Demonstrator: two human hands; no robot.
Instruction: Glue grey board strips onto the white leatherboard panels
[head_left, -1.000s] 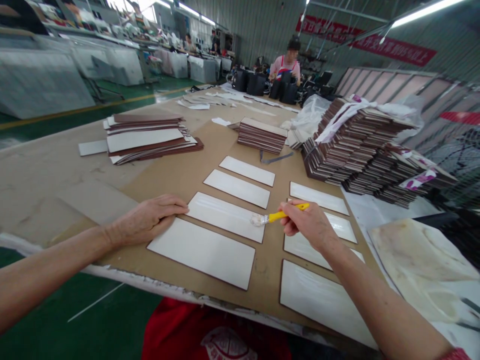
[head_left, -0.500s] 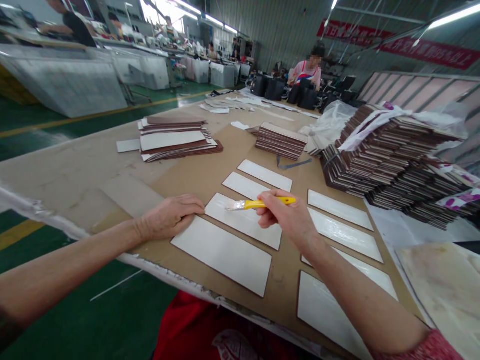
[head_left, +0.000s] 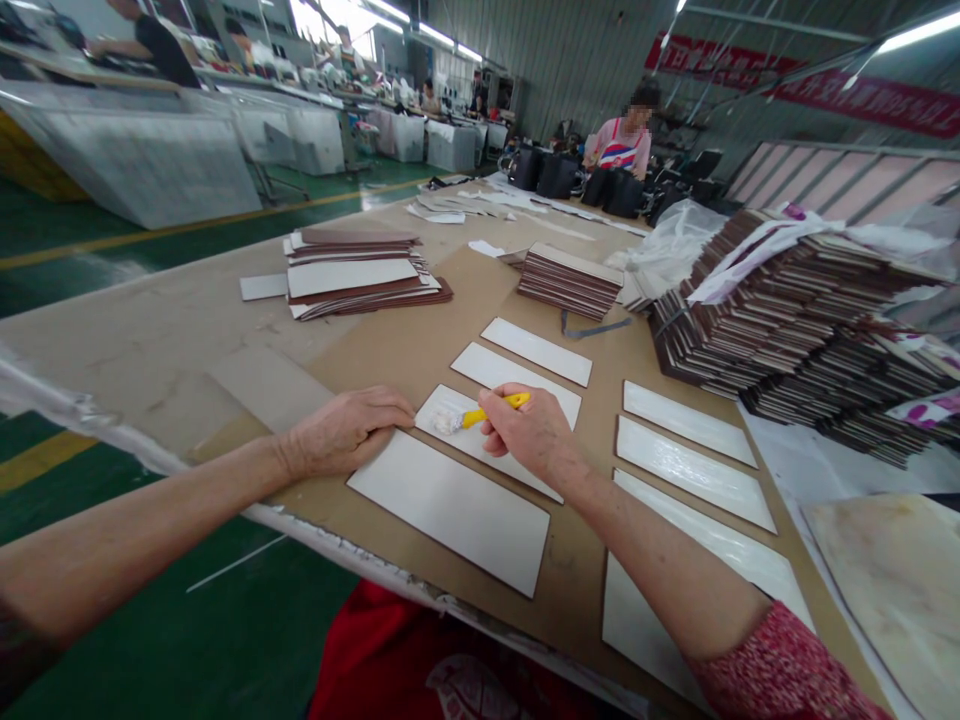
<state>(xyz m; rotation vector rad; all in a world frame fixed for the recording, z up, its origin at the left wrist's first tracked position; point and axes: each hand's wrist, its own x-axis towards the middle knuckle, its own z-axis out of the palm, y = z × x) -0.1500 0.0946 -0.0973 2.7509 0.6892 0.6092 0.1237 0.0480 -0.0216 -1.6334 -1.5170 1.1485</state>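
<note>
In the head view my right hand [head_left: 529, 430] grips a paintbrush [head_left: 474, 417] by its yellow handle. Its bristles, coated with white stuff, press on the left part of a white rectangular panel [head_left: 466, 441]. My left hand [head_left: 351, 430] rests with fingers stretched out and together, the fingertips at that panel's left corner. Just in front lies a larger matte white panel [head_left: 454, 512]. Two narrower panels, one of them a far strip [head_left: 536, 350], lie beyond the brushed one. To the right, a column of panels [head_left: 697, 475] has a wet-looking shine; my right forearm partly covers the nearest ones.
Stacks of brown-edged boards stand at the back left [head_left: 360, 275] and back middle [head_left: 570, 280]. A tall strapped pile [head_left: 772, 310] rises on the right, near a stained sheet [head_left: 892, 590]. A grey strip [head_left: 596, 328] lies on the table. A co-worker [head_left: 622, 140] stands at the far end.
The brush has moved left and slightly nearer along the same panel, its handle now more tilted. My left hand keeps its place by the panel's corner.
</note>
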